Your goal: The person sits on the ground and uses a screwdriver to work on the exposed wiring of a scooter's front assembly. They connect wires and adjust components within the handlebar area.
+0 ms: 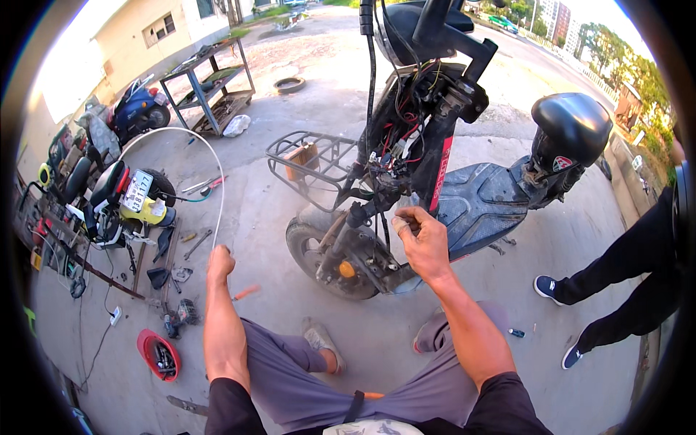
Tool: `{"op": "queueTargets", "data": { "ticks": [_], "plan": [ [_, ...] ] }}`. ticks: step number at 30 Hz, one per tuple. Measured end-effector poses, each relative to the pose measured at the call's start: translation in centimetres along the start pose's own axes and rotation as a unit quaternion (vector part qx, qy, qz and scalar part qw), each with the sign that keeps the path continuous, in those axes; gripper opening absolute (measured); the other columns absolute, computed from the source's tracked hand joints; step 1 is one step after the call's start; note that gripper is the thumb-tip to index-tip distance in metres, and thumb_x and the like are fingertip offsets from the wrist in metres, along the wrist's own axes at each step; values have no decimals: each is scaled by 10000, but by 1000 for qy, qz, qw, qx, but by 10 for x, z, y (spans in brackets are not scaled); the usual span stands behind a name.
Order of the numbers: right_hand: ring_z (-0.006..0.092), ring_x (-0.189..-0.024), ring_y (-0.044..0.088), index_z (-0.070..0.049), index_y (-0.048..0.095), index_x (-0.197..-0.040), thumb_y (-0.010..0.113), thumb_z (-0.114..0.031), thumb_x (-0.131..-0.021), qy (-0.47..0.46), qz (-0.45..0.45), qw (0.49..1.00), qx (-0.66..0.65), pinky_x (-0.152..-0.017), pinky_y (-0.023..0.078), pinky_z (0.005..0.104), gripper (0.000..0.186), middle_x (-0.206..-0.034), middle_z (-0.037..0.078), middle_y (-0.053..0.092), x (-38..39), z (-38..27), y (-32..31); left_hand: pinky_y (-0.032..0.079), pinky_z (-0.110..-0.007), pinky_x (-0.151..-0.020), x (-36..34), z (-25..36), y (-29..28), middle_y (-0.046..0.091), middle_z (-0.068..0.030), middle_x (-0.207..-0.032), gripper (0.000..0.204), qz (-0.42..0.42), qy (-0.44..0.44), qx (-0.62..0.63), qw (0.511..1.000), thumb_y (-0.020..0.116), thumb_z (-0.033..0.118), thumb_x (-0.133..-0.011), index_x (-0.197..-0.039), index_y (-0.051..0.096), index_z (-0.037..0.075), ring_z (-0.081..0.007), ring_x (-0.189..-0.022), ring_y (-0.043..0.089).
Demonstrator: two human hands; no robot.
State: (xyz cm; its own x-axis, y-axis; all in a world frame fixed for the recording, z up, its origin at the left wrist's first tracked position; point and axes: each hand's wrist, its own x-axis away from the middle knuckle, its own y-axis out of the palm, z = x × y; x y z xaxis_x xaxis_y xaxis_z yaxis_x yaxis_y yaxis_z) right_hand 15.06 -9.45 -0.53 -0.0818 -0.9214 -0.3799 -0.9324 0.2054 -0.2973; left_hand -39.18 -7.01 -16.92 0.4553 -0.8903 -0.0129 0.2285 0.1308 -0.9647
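Observation:
My left hand [220, 264] is closed around one end of a thin, stiff white cable [219, 163]. From there the cable rises in a wide arc and drops toward the parked scooters on the left. In front of me stands an electric scooter with its front panels off, its wiring [406, 138] bare and tangled around the steering column. My right hand [424, 243] is beside the scooter's frame, just below the wires, with thumb and fingers pinched together. Whatever they hold is too small to make out. The front wheel [304, 250] and wire basket [319, 156] are on the far side.
A metal workbench [206, 87] and a loose tyre [290, 85] are at the back left. Tools, a drill [171, 324] and a red bowl of parts [161, 355] lie on the floor at left. Another person's legs [616, 275] are at right, beyond the scooter seat [571, 123].

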Motion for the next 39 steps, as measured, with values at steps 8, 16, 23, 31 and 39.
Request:
{"op": "queueTargets", "data": {
  "ticks": [8,16,23,31,39],
  "plan": [
    [200,-751,747,13,790,-1054,747,-170,-1003,13,-24,999,29,-721,569,343,195,-845,142,785,0,10,-7,604,-449,-771,96,202,-106,801,-197,-981,159,195,199,324,904,707,124,-997,-1104,764,21,-372,-850,786],
    [147,-684,696,8,785,-1035,769,-159,-1006,-7,-42,999,-25,-665,544,324,170,-809,119,769,2,-13,0,626,-345,-792,175,302,-122,814,-144,-1060,198,51,297,365,881,713,93,-1039,-1200,748,-17,-191,-933,789],
    [118,-705,681,-2,779,-1030,800,-85,-984,-93,61,993,-44,-662,537,283,97,-853,81,751,-15,-4,-6,609,-356,-979,141,375,-126,793,-196,-1226,395,-42,288,451,844,692,151,-1072,-1371,656,-105,-241,-1123,775],
    [50,-734,609,-12,722,-1158,858,-90,-955,-108,117,985,-67,-632,475,223,256,-894,-5,686,-29,2,-11,612,-298,-842,135,394,-101,802,-111,-1038,248,-27,230,571,788,791,77,-1013,-1174,693,-85,-129,-927,754],
    [47,-739,597,-31,618,-1343,861,-62,-939,-105,112,983,-98,-636,469,211,473,-933,-5,673,-40,6,-5,584,-252,-797,129,396,-97,780,-65,-989,254,-35,238,611,754,820,35,-990,-1123,612,-21,-70,-903,706]
  ]
}}
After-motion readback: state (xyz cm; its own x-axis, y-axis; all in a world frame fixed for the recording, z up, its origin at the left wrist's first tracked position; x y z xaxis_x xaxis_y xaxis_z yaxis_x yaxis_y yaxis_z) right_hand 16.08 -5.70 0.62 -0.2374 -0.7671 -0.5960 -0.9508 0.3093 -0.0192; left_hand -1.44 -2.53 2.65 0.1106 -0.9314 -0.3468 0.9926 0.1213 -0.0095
